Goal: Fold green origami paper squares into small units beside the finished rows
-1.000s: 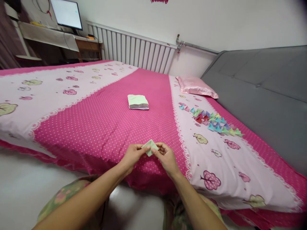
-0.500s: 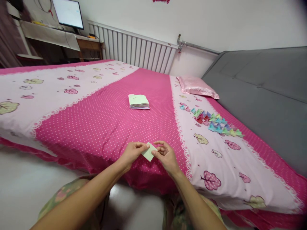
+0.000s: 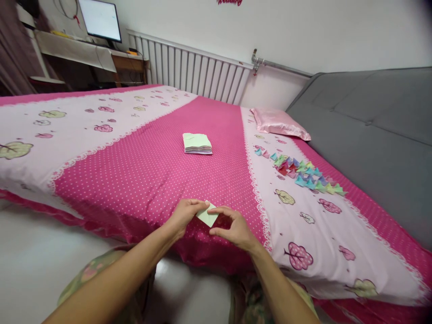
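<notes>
A small pale green folded paper is at the near edge of the pink dotted bed. My left hand pinches its left side with thumb and fingers. My right hand curls over its right side, thumb and forefinger arched around the paper, touching its edge. A stack of pale paper squares lies farther up the bed's middle. To the right, several folded paper pieces in green, blue, red and pink lie in rows on the light pink strip.
A pink satin pillow lies by the grey padded headboard on the right. A white radiator lines the far wall. A monitor stands on a desk at the far left. White floor shows at lower left.
The paper has gone from held up and angled between both hands to lower and flatter against the bed. My right hand has moved from pinching it to arching over its right side.
</notes>
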`<act>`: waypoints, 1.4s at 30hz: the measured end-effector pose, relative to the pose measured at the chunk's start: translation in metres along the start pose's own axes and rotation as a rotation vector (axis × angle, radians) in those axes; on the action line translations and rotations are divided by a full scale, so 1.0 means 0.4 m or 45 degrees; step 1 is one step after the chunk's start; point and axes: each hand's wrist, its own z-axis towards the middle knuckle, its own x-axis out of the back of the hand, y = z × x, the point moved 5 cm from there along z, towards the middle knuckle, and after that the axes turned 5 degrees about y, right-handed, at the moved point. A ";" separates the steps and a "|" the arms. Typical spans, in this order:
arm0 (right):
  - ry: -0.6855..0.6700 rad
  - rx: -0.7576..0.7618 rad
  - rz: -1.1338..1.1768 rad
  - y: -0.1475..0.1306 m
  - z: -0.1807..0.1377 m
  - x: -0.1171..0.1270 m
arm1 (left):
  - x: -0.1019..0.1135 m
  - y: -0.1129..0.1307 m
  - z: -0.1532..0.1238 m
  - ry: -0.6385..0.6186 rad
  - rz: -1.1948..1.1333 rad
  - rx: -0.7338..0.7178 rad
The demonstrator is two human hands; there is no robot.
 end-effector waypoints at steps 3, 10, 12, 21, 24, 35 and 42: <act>-0.018 0.031 -0.003 -0.001 0.000 -0.004 | -0.001 -0.001 0.000 -0.009 0.027 0.001; -0.017 0.030 -0.016 0.020 0.001 -0.012 | -0.006 -0.020 0.005 -0.019 0.002 0.051; 0.001 0.027 0.015 0.028 0.003 -0.013 | -0.007 -0.027 0.006 -0.026 -0.011 0.063; 0.130 -0.018 0.124 0.044 0.010 -0.008 | -0.019 -0.034 0.005 -0.141 -0.011 0.040; 0.216 -0.014 0.079 0.034 0.009 0.000 | -0.028 -0.026 0.001 -0.239 -0.029 -0.007; 0.348 -0.009 0.014 0.025 0.007 0.019 | -0.042 -0.009 -0.006 -0.438 -0.053 -0.057; 0.315 0.030 0.068 0.017 0.014 0.014 | -0.043 -0.009 0.000 -0.447 -0.016 -0.170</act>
